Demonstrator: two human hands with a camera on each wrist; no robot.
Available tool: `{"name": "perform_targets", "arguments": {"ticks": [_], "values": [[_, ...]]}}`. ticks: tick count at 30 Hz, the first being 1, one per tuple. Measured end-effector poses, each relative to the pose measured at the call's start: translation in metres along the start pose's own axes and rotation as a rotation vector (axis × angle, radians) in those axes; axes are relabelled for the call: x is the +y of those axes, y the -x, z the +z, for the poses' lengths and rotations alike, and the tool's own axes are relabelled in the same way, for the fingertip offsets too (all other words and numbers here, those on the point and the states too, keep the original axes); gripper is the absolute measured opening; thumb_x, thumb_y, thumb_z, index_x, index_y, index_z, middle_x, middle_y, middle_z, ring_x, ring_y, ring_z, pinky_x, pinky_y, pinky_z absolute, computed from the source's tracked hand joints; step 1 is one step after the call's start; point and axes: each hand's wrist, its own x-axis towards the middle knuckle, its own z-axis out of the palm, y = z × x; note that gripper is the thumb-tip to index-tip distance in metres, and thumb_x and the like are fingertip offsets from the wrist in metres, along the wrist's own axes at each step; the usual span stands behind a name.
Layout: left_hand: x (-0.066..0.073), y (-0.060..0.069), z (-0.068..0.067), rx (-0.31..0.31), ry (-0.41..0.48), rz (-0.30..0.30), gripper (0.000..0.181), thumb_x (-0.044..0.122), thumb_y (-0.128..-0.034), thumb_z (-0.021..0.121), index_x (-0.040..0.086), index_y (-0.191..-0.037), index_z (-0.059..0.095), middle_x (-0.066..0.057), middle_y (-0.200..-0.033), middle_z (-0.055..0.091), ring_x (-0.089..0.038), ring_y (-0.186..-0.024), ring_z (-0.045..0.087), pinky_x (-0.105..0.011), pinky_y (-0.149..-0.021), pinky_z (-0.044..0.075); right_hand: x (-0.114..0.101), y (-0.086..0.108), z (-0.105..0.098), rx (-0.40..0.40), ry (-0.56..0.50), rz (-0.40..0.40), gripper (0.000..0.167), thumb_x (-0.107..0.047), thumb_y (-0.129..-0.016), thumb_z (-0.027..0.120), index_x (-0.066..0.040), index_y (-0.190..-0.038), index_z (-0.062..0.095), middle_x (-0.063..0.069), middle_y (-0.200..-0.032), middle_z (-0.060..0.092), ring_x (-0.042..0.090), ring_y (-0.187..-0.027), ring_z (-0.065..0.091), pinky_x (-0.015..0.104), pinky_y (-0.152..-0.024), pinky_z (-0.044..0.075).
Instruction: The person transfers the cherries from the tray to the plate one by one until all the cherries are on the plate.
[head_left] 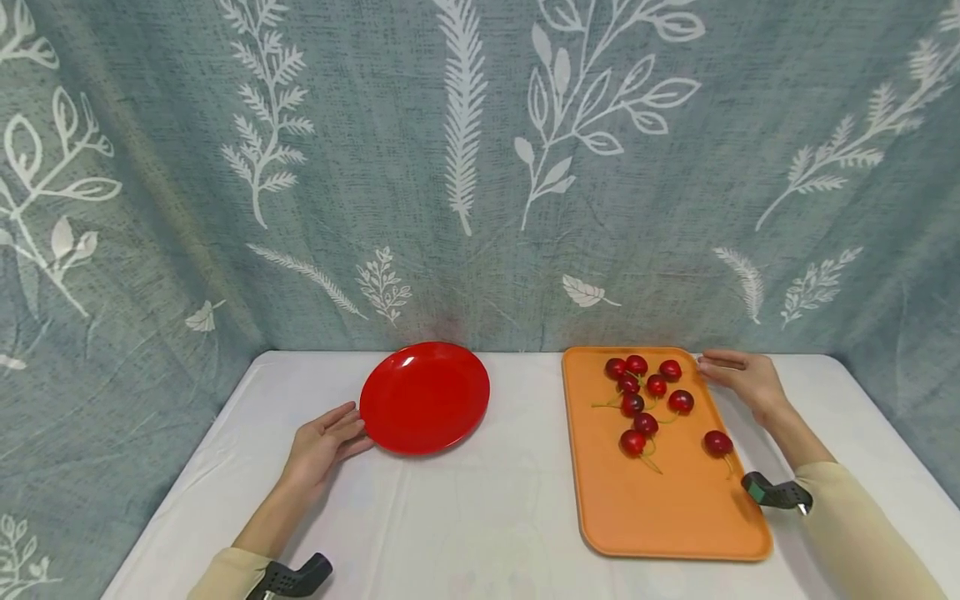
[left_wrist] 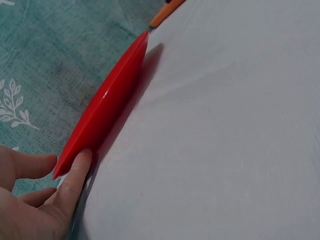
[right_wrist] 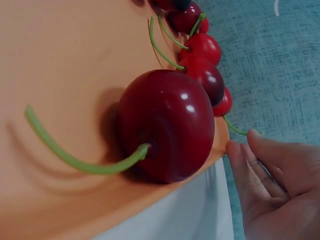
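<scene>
A round red plate (head_left: pixel 424 400) lies on the white table. My left hand (head_left: pixel 324 440) is at its left edge, fingers fairly straight; in the left wrist view one finger (left_wrist: pixel 80 165) touches the plate's outer side. On the right lies an orange tray (head_left: pixel 660 508) with several dark red cherries with green stems. My right hand (head_left: pixel 746 383) is beside the tray's far right corner, fingers extended, nearest a cherry (head_left: pixel 670 370). In the right wrist view that cherry's green stem (right_wrist: pixel 234 127) reaches toward the fingertips; contact is unclear. A single cherry (head_left: pixel 717 443) sits by the tray's right edge.
A white cloth (head_left: pixel 480 517) covers the table, including the stretch between plate and tray. Behind stands a blue-green curtain (head_left: pixel 375 167) with white leaf patterns. Black wrist devices (head_left: pixel 292 577) sit on both forearms, the right one next to the tray's right edge.
</scene>
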Motion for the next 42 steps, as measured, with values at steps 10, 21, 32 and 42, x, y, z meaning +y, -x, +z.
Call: {"name": "perform_targets", "arguments": {"ticks": [10,21,32,42], "values": [[-0.004,-0.001,0.001,0.004,0.013,-0.007,0.057,0.001,-0.0998,0.051,-0.008,-0.15,0.025,-0.029,-0.15,0.034,-0.005,-0.092,0.068,-0.028,-0.086,0.056,0.001,-0.007,0.004,0.003,0.015,-0.011,0.049,-0.013,-0.097,0.061,0.018,-0.133,0.047,-0.003,-0.098,0.07,-0.006,-0.077,0.066,0.02,-0.076,0.058],[-0.008,-0.003,0.0,0.029,-0.014,-0.003,0.061,0.002,-0.0958,0.059,-0.005,-0.149,0.031,-0.028,-0.147,0.041,-0.01,-0.092,0.07,-0.028,-0.084,0.057,0.002,-0.008,0.01,0.02,0.02,-0.016,0.041,-0.007,-0.098,0.058,0.019,-0.129,0.051,0.004,-0.099,0.07,-0.006,-0.075,0.065,0.018,-0.074,0.058],[-0.009,-0.004,0.0,0.029,0.001,-0.008,0.062,0.002,-0.0957,0.06,-0.004,-0.15,0.03,-0.027,-0.147,0.041,-0.009,-0.093,0.07,-0.029,-0.084,0.057,-0.004,-0.007,0.007,0.026,-0.014,0.016,0.046,-0.014,-0.098,0.06,0.018,-0.13,0.051,-0.013,-0.086,0.067,-0.004,-0.075,0.067,0.019,-0.076,0.057],[-0.006,-0.001,0.002,0.032,0.014,-0.022,0.063,0.003,-0.0961,0.059,-0.003,-0.151,0.03,-0.026,-0.148,0.04,-0.009,-0.092,0.07,-0.028,-0.085,0.057,-0.013,-0.009,0.005,0.039,-0.056,-0.011,0.05,-0.018,-0.098,0.06,0.017,-0.132,0.049,-0.021,-0.083,0.062,-0.003,-0.08,0.068,0.023,-0.082,0.057]]}}
